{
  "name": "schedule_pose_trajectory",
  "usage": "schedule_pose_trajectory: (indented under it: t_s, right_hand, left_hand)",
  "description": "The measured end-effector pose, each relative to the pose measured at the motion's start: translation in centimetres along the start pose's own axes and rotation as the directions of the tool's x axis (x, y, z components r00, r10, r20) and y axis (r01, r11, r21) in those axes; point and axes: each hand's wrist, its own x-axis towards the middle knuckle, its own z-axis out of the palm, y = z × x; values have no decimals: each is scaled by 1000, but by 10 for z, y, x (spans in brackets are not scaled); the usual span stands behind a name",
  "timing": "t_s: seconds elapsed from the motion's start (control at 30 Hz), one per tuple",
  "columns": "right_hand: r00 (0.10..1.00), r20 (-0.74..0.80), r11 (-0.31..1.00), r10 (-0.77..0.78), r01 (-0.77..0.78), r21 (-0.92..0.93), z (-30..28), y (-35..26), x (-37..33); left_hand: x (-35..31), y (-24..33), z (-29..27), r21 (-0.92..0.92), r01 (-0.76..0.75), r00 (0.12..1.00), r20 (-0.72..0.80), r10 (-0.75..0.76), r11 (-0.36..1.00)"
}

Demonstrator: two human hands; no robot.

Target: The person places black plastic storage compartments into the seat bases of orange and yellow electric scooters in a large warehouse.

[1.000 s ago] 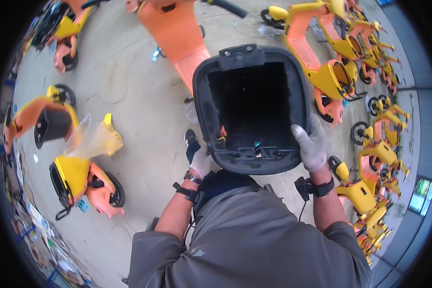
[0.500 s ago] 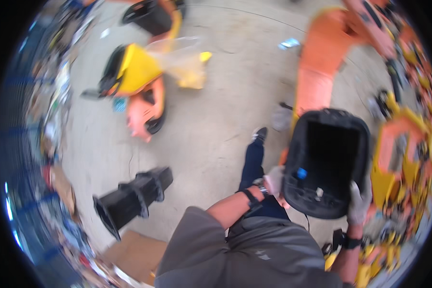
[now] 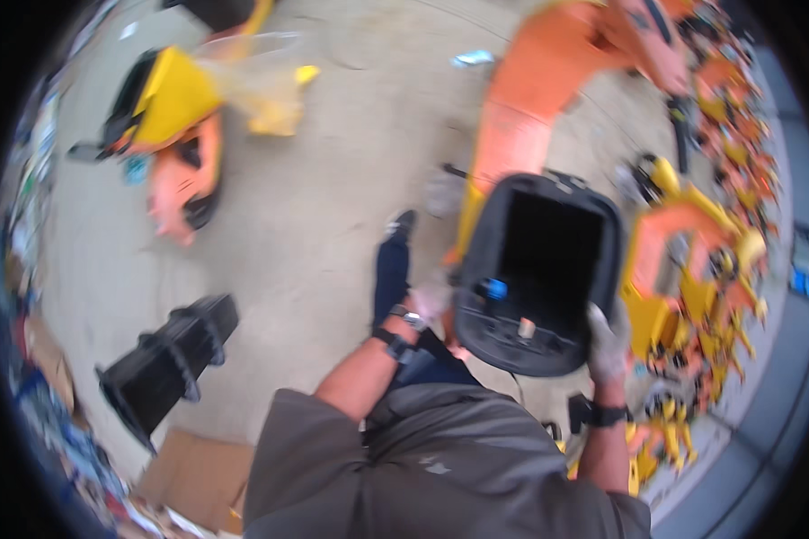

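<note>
The concrete floor [image 3: 333, 207] carries everything here, and orange and yellow ride-on toy bodies [image 3: 692, 260] crowd its right edge, packed close as if stored in a batch. A long orange body [image 3: 530, 99] lies toward the floor's far edge, just beyond what is being carried. Another yellow and orange toy [image 3: 175, 135] lies on its side near the far left corner, well apart from the rest. A black ribbed part [image 3: 166, 359] rests near the left edge beside flat cardboard [image 3: 198, 476]. The black moulded shell [image 3: 539, 274] is held off the floor in front of the person's chest, hollow side up, so its inside faces the eyes. The gloved left hand [image 3: 430, 301] clasps its left rim and the gloved right hand [image 3: 608, 341] its right lower rim, both closed around it to share the bulk.
</note>
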Motion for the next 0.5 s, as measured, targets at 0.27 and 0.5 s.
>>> schedule_pose_trajectory:
  t_s: [0.27,0.5]
  right_hand:
    - [992,-129,995,14,-1,103,-2,2,4]
    - [991,-131,1000,-3,6,19,-6,0,4]
  left_hand:
    - [42,-26,-3,-135,-46,996,70,56,990]
    - [43,-33,1,-64,-45,999,6,46,997]
